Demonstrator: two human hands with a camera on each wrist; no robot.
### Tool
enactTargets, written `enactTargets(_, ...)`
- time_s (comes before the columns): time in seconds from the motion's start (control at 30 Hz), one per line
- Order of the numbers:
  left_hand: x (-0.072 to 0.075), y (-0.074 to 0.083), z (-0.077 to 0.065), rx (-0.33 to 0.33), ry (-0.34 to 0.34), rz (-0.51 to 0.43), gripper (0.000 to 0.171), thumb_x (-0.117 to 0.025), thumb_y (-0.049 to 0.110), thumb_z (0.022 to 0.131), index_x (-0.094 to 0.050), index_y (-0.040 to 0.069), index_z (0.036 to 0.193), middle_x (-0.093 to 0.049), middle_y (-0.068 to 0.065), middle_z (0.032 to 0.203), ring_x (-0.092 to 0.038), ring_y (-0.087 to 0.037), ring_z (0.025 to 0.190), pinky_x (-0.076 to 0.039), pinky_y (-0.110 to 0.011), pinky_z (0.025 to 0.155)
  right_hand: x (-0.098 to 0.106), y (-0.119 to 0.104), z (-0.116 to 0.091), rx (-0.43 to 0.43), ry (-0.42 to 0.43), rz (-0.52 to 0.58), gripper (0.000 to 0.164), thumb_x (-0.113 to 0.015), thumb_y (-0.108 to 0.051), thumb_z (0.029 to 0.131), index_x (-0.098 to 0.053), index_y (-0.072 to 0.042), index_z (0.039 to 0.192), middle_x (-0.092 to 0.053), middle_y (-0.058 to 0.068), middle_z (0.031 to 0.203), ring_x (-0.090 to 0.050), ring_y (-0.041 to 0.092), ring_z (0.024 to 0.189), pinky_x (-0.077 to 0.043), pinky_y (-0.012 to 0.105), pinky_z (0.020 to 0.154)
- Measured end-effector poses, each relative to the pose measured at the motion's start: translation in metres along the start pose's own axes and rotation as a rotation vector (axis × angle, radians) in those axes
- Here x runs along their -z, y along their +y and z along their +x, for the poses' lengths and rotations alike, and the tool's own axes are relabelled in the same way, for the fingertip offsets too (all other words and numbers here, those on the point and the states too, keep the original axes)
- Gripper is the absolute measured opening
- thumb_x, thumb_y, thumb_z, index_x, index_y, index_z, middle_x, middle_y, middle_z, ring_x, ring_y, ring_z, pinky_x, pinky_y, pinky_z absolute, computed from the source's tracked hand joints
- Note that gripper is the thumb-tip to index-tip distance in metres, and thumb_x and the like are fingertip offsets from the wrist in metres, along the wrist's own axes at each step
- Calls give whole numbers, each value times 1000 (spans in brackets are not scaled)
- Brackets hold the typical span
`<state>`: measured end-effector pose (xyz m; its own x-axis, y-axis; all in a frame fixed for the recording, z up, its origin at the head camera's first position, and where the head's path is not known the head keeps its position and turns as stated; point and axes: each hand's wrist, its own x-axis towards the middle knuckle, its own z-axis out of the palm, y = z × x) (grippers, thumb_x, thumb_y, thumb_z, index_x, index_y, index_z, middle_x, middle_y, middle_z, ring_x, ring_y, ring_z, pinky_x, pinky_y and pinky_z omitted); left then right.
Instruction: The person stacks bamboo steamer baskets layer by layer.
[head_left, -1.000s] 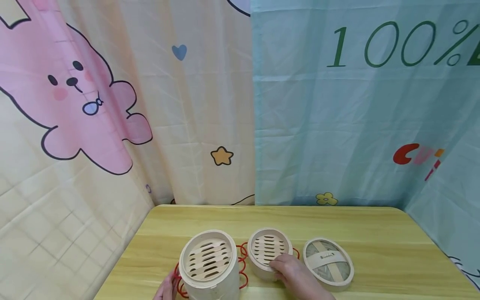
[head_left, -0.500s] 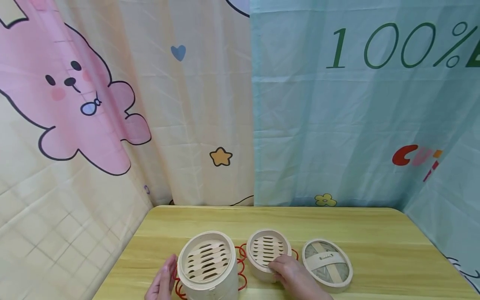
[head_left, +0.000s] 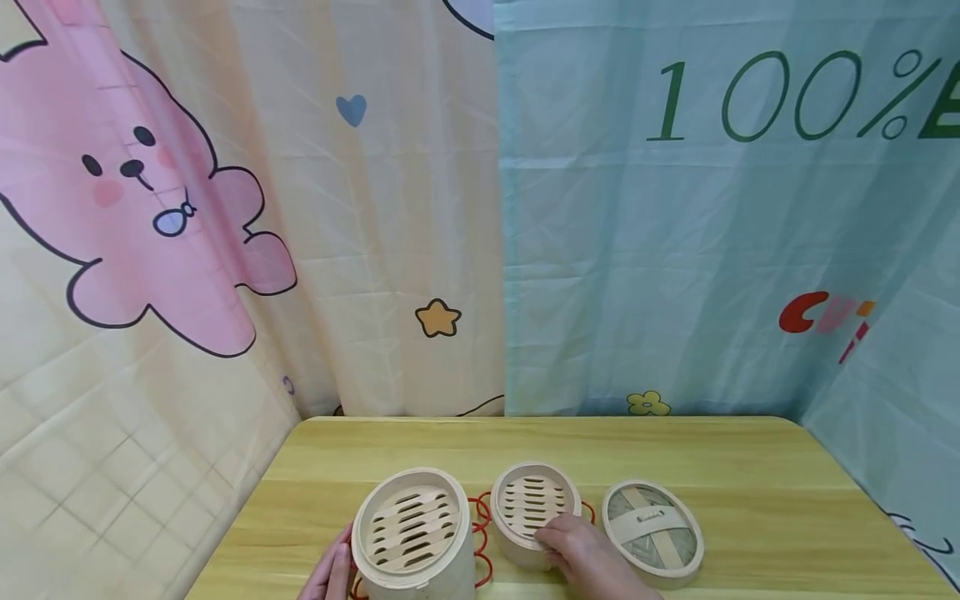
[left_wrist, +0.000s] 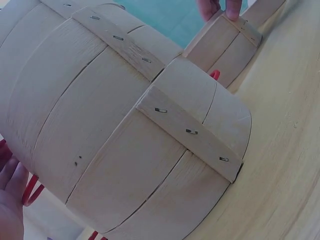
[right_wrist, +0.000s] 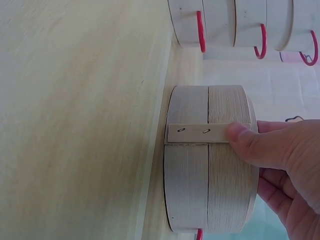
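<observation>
A tall stack of bamboo steamer baskets stands at the front of the table, slatted floor showing inside its top tier. My left hand is at the stack's left side, fingers extended by a red loop handle in the left wrist view. To the right sits a single smaller steamer basket, also slatted. My right hand pinches its near rim; the thumb lies on the outer wall over the stapled strip, the other fingers reach over the rim. The basket's base is at the tabletop.
A round woven steamer lid with crossed bands lies right of the small basket. Red loops stick out between stack and small basket. The wooden table ends at printed curtains behind and at both sides.
My left hand drew a little away from the stack's left side, then came back against it. The right hand keeps its pinch on the small basket. The head view has shifted slightly.
</observation>
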<state>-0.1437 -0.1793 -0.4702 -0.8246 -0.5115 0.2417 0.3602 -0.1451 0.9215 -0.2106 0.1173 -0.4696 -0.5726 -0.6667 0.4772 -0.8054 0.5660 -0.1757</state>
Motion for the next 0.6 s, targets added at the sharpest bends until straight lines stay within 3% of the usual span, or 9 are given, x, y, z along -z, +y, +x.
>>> enactTargets(0.23, -1, -3, -1, -28, 4, -47, 38, -40, 14, 90, -41, -15, 115, -58, 0, 102, -54, -13, 92, -47, -24, 71, -2, 0, -1, 35, 46, -27, 23, -70, -9, 64, -61, -11, 84, -52, -7, 79, -49, 7, 74, -45, 21, 63)
enactTargets(0.47, 7, -21, 4, 25, 82, -45, 36, -41, 12, 90, -43, -13, 115, -59, 1, 101, -55, -14, 89, -48, -25, 68, -11, 3, -2, 164, 186, -123, 25, -69, -3, 58, -59, -11, 79, -50, -7, 74, -48, 8, 69, -43, 22, 63)
enactTargets(0.6, 8, -23, 4, 36, 78, -52, 36, -41, 14, 90, -43, -12, 116, -59, 2, 101, -55, -14, 90, -48, -26, 68, -8, 4, -1, 149, 186, -135, 28, -69, -3, 57, -60, -10, 82, -51, -7, 77, -49, 8, 72, -43, 22, 63)
